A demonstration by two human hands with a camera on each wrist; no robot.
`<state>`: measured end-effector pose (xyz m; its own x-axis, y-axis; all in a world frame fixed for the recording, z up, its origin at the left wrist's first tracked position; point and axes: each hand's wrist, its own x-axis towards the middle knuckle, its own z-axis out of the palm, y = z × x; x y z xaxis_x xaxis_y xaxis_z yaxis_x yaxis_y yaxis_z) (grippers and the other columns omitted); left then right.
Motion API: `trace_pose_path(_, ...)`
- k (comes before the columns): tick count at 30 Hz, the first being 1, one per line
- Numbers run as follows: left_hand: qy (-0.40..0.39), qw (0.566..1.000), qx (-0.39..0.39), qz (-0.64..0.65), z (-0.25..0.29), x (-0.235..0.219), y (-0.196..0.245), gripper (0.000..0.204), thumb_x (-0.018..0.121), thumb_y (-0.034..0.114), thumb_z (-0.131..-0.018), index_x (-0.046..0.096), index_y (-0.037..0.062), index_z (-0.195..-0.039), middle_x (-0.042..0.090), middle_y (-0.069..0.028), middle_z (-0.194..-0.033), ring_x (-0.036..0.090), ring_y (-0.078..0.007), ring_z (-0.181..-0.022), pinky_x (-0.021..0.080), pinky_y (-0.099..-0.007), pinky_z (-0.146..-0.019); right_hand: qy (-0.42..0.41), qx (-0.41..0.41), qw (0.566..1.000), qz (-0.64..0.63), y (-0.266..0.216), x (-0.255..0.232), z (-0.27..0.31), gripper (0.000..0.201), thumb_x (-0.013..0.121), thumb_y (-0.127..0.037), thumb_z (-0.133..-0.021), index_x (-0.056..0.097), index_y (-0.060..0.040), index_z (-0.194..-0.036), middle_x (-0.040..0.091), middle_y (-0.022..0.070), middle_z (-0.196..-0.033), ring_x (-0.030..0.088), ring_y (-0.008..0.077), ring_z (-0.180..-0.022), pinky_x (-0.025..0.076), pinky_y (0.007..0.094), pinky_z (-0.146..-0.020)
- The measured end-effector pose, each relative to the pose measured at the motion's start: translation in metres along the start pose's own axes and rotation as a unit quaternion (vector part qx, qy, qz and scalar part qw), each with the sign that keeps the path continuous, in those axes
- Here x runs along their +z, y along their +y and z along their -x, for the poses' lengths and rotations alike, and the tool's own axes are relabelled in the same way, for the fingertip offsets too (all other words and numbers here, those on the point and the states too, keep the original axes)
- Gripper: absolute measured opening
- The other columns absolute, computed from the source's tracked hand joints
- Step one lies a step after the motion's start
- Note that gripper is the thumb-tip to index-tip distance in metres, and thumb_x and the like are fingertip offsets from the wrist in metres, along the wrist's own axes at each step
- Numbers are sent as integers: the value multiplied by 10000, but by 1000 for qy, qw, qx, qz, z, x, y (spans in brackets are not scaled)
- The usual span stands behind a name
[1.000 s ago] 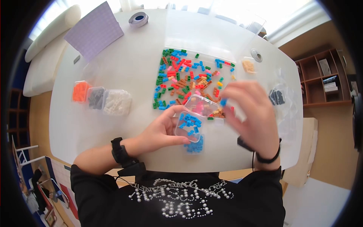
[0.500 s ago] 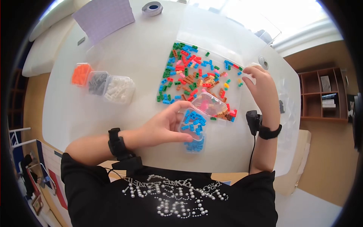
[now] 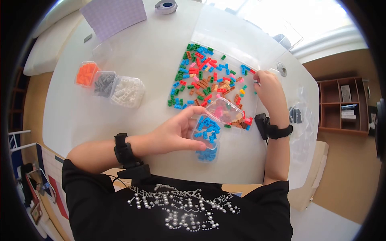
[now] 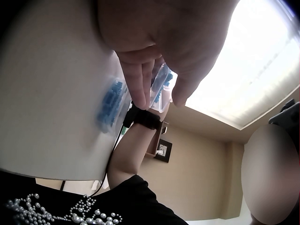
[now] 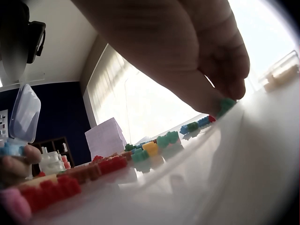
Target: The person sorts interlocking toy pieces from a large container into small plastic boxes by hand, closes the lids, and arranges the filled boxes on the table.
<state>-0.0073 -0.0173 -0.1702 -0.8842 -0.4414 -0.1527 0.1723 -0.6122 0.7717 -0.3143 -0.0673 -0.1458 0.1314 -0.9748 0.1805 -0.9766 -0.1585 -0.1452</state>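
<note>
My left hand (image 3: 175, 130) grips a small clear box (image 3: 196, 138) by its sides, thumb near and fingers far, tilted so the blue bricks (image 3: 208, 126) inside show. Its clear lid (image 3: 223, 110) hangs open over the tray's near edge. Just below it, a second clear box of blue bricks (image 3: 207, 155) stands on the table. At the right edge of the flat clear tray (image 3: 252, 106), my right hand (image 3: 268, 86) pinches a green toy brick (image 5: 227, 106) between thumb and fingertips. Loose bricks of several colours, such as a yellow brick (image 5: 151, 148), lie across the tray.
Boxes of orange bricks (image 3: 86, 74), grey bricks (image 3: 105, 83) and white bricks (image 3: 128, 91) stand in a row at left. Behind them are a purple checked sheet (image 3: 116, 18) and a tape roll (image 3: 165, 6). Dark bricks (image 3: 296, 115) in clear boxes lie at right.
My right hand has moved from beside the lid, where a blue brick was at its fingertips, out to the tray's right edge, and now pinches a green brick. The left hand still holds the box.
</note>
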Motion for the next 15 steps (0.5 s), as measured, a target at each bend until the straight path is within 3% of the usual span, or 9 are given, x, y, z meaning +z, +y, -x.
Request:
trace_pose_path(8, 2, 1000, 16, -16, 1, -2, -4, 722, 699, 32, -863, 227, 48, -1409, 612, -148, -1154, 629, -178, -1057, 500, -287, -887, -11, -11, 1000, 25, -8, -7, -11, 108, 568, -58, -831, 640, 23, -831, 646, 195, -849, 624, 365, -842, 488, 414, -779)
trace_pose_path(10, 6, 1000, 14, -16, 1, 0, -2, 710, 692, 33, -867, 231, 40, -1406, 614, -143, -1148, 628, -166, -1040, 499, -285, -886, -3, 57, 997, -44, -26, -17, -18, 119, 581, -86, -840, 653, 8, -840, 660, 191, -865, 634, 360, -839, 496, 414, -755)
trace_pose_path(15, 5, 999, 8, -30, 1, 1, 1, 692, 690, 34, -865, 243, 27, -1394, 611, -145, -1152, 626, -166, -1048, 507, -287, -875, -2, -4, 1000, -30, -16, -1, -22, 131, 584, -105, -847, 673, -12, -871, 668, 175, -872, 642, 351, -842, 503, 410, -742)
